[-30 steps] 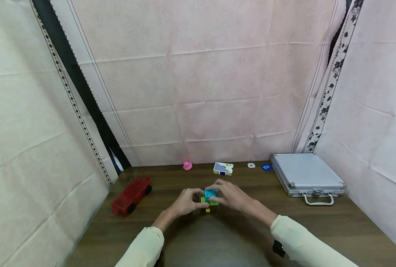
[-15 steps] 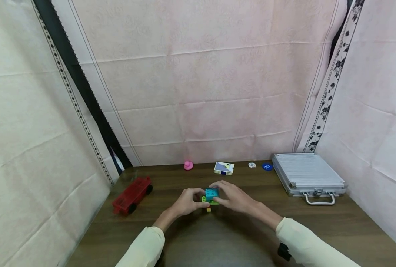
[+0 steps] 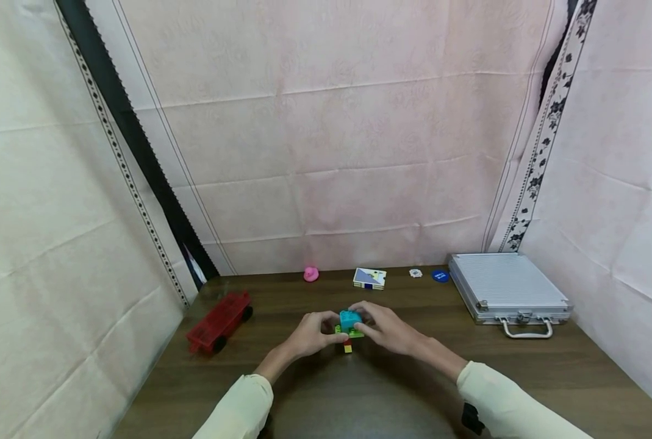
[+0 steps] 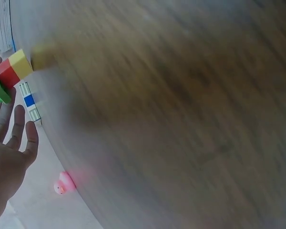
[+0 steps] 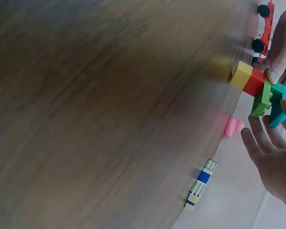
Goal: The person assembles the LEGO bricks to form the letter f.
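Observation:
Both hands meet at a small stack of toy building bricks in the middle of the head view. From the bottom up it has a yellow brick (image 5: 240, 75), a red brick (image 5: 253, 82) and a lime-green brick (image 5: 261, 102). A blue brick (image 3: 350, 320) sits at the top, looking slightly tilted against the green one in the right wrist view. My left hand (image 3: 310, 333) pinches the green brick from the left. With thumb and fingers, my right hand (image 3: 386, 329) grips the blue brick from the right. Fingers hide part of both upper bricks.
On the wooden table (image 3: 336, 396), a red toy car (image 3: 219, 322) stands at the left. Along the back lie a pink rubber duck (image 3: 311, 274), a card box (image 3: 369, 278), a white piece (image 3: 415, 273) and a blue disc (image 3: 440, 275). A silver case (image 3: 509, 286) is at the right.
The stack has shifted slightly right and tipped, so more of its red and yellow bricks shows. The blue brick is turned a little. Both hands keep their hold.

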A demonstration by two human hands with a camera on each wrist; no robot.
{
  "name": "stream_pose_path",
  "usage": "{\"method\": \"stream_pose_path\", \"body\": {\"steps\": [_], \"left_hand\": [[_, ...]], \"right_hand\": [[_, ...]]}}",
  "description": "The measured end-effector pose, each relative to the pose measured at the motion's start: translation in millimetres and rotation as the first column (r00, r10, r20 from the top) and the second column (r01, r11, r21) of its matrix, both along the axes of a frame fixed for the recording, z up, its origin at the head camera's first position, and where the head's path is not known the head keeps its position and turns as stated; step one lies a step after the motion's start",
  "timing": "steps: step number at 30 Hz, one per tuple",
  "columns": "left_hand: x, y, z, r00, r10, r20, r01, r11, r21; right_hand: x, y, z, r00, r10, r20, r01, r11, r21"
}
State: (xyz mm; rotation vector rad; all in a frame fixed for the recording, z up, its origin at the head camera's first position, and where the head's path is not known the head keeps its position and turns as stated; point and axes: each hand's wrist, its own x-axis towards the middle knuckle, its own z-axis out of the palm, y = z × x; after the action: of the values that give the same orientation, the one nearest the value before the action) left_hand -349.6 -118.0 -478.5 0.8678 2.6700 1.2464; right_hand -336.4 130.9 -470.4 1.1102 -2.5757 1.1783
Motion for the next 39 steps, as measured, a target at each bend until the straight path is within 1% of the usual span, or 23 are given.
{"method": "stream_pose_path", "body": {"steps": [3,5,9,12,16,21,23,27,30,34,36,39], "left_hand": [[0.9,3,-0.6,1.000,-0.012,0.015,0.011,1.000,0.024],[1.0,5,-0.9,1.000,-0.022,0.010,0.021,0.999,0.032],[1.6,8,-2.2,0.997,-0.058,-0.045,0.059,0.998,0.023],[1.8,10,-3.6,0.995,-0.074,-0.066,0.076,0.997,0.014],[0.9,11,-4.7,0.996,-0.077,-0.047,0.078,0.997,0.010],[-1.5,10,-5.5,0.999,-0.042,-0.010,0.041,0.999,-0.005],[-2.5,10,-5.7,1.000,-0.027,0.005,0.027,1.000,-0.010],[-3.4,12,-6.0,1.000,-0.014,0.020,0.014,1.000,-0.020],[-2.7,13,-6.4,1.000,0.012,0.022,-0.011,0.999,-0.051],[-1.7,13,-7.7,0.999,0.041,0.029,-0.039,0.995,-0.087],[-1.4,14,-8.8,0.998,0.044,0.034,-0.040,0.995,-0.096],[-1.1,14,-10.0,0.999,0.030,0.026,-0.027,0.994,-0.109]], "right_hand": [[-1.6,2,-1.9,1.000,-0.016,-0.006,0.016,1.000,-0.010],[-2.8,4,-3.3,1.000,-0.029,0.003,0.029,0.999,-0.021],[-5.1,8,-5.6,0.999,-0.051,0.010,0.052,0.997,-0.051],[-6.5,9,-6.6,0.998,-0.060,0.009,0.060,0.996,-0.060],[-7.7,12,-8.9,0.998,-0.055,0.021,0.056,0.997,-0.052],[-6.4,16,-15.9,0.998,-0.061,0.033,0.061,0.998,0.002],[-5.6,17,-18.7,0.996,-0.063,0.057,0.063,0.998,0.006],[-6.0,16,-21.0,0.992,-0.039,0.118,0.043,0.999,-0.031],[-7.1,15,-20.9,0.989,-0.028,0.147,0.036,0.998,-0.047],[-8.0,12,-21.7,0.987,-0.067,0.146,0.067,0.998,0.002],[-8.3,10,-22.3,0.984,-0.093,0.150,0.088,0.995,0.040],[-8.4,9,-23.1,0.981,-0.118,0.155,0.105,0.990,0.091]]}}
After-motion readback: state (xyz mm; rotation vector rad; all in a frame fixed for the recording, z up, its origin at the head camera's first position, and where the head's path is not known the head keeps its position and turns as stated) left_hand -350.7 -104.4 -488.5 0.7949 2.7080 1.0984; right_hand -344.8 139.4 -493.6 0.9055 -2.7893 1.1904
